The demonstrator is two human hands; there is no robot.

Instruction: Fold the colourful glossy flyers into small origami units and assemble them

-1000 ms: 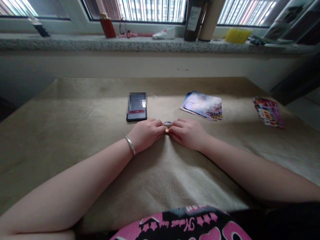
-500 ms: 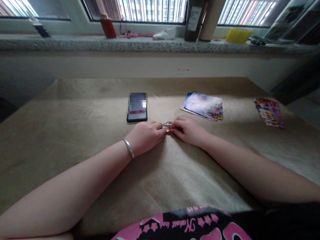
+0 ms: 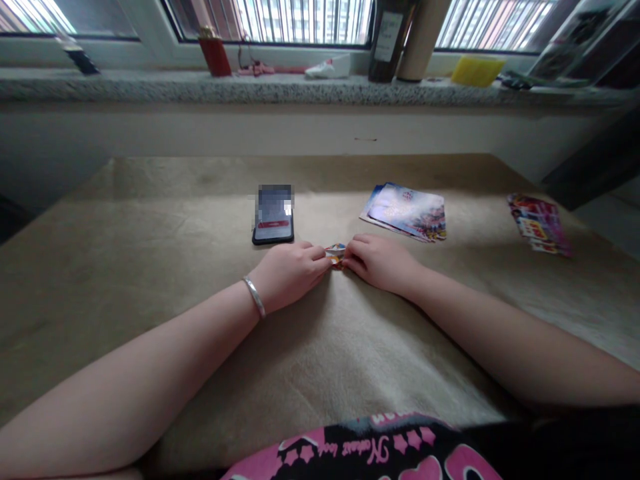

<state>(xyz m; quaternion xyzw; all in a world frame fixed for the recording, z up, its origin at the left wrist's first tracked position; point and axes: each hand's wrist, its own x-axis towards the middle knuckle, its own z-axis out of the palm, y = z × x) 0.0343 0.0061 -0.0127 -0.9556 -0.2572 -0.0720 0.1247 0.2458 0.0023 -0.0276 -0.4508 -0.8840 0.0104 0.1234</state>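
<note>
A small folded piece of colourful printed paper (image 3: 337, 254) lies low over the table between my two hands. My left hand (image 3: 291, 275), with a silver bangle at the wrist, pinches its left end. From the other side, my right hand (image 3: 384, 263) has its thumb and fingers closed on the right end. Only the middle strip of the paper shows, in white, orange and blue; my fingers cover both ends.
A phone (image 3: 273, 217) lies beyond my left hand. Larger printed sheets (image 3: 407, 208) are stacked behind my right hand, and narrow colourful printed pieces (image 3: 540, 225) lie farther right. The tan-covered table (image 3: 200, 177) meets a wall below a cluttered stone windowsill (image 3: 280, 88).
My right hand has shifted very slightly to the right, and a little more of the paper shows between my fingers. My left hand stays nearly in place.
</note>
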